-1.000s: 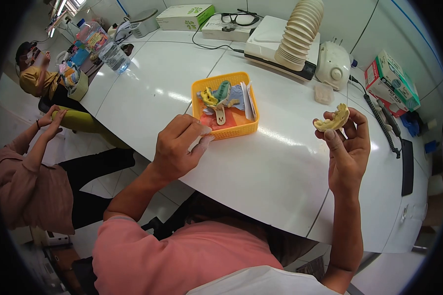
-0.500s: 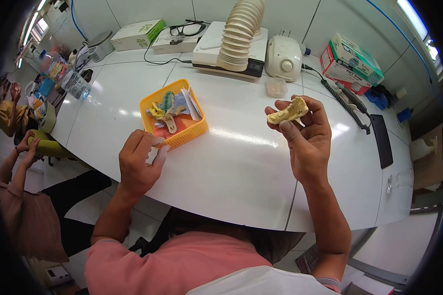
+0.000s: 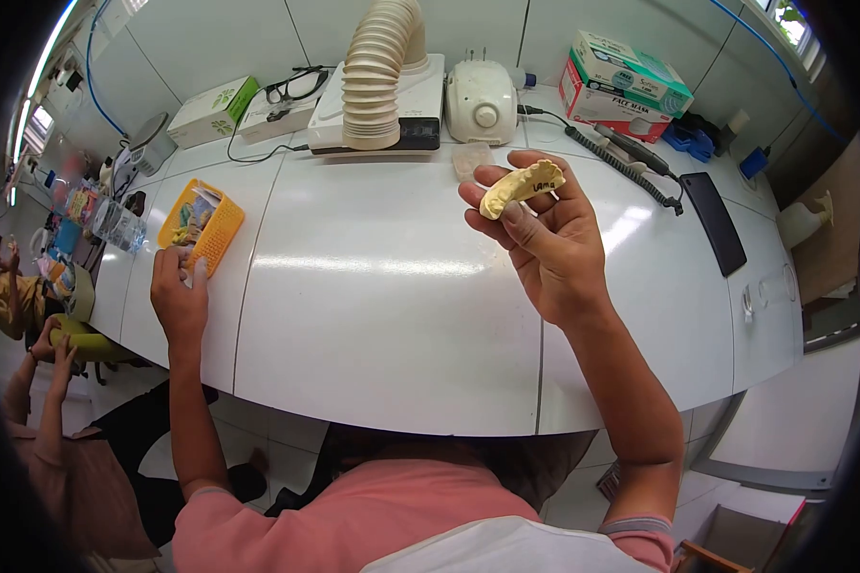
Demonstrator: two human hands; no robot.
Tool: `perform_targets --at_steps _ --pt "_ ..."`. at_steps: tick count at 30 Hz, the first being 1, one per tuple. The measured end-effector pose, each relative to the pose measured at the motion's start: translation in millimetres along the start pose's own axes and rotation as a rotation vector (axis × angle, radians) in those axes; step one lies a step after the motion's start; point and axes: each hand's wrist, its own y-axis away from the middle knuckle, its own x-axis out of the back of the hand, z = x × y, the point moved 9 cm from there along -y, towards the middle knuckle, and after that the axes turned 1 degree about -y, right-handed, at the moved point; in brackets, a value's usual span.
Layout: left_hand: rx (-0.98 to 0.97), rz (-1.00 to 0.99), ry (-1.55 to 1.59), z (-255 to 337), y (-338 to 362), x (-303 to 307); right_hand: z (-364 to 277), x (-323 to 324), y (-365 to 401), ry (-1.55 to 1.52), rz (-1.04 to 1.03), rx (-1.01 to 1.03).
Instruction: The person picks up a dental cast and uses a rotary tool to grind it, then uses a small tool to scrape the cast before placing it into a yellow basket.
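My right hand [image 3: 545, 244] is raised over the white table [image 3: 382, 315] and pinches a yellow dental cast [image 3: 521, 186] between thumb and fingers; dark writing shows on the cast's side. My left hand [image 3: 180, 296] rests on the table at the left, its fingertips at the near edge of an orange basket [image 3: 215, 234]. Whether something small is held in those fingers I cannot tell. The basket holds several coloured dental trays and papers.
A ribbed suction hose [image 3: 377, 72] on a white unit, a white motor box [image 3: 481, 100], face-mask boxes [image 3: 626, 81], a handpiece cord [image 3: 631, 162] and a black slab [image 3: 712, 222] line the back. Water bottles [image 3: 115, 222] stand far left. Seated people [image 3: 38, 382] are at left.
The view has swung right, so the basket and my left hand now sit far left. My right hand has kept the cast raised and now appears nearer the centre.
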Motion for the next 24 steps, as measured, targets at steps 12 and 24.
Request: perform_targets --at_steps 12,24 --pt "0.161 0.135 -0.22 -119.6 -24.2 4.3 -20.8 4.1 4.5 0.423 0.094 0.184" --pt "0.141 0.443 -0.055 -155.5 -22.8 58.8 -30.8 10.5 5.4 0.48 0.097 0.215"
